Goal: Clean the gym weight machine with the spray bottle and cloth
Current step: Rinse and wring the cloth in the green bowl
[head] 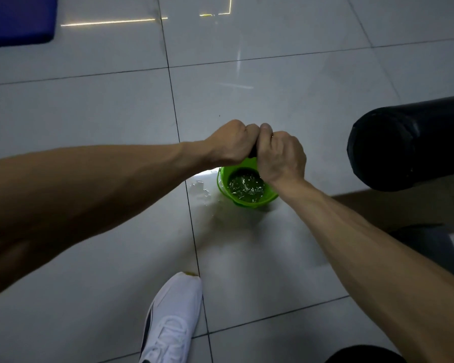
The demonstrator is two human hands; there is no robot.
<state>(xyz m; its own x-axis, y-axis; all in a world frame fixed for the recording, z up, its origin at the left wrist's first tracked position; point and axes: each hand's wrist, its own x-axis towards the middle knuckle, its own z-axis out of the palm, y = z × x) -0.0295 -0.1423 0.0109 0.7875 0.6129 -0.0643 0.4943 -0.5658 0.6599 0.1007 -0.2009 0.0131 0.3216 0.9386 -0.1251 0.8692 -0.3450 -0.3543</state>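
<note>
My left hand [230, 142] and my right hand [281, 155] are clenched side by side, both gripping a dark cloth [252, 153] of which only a small sliver shows between them. They are held just above a small green bucket [224, 183] that stands on the tiled floor with rippling water inside. A black padded roller of the weight machine [409, 142] juts in from the right, close to my right hand. No spray bottle is in sight.
Spilled water [201, 189] lies on the tiles left of the bucket. A white shoe [172, 320] is planted at the bottom centre. A blue mat [16, 19] lies at the far left corner. A dark machine part [427, 247] sits low on the right.
</note>
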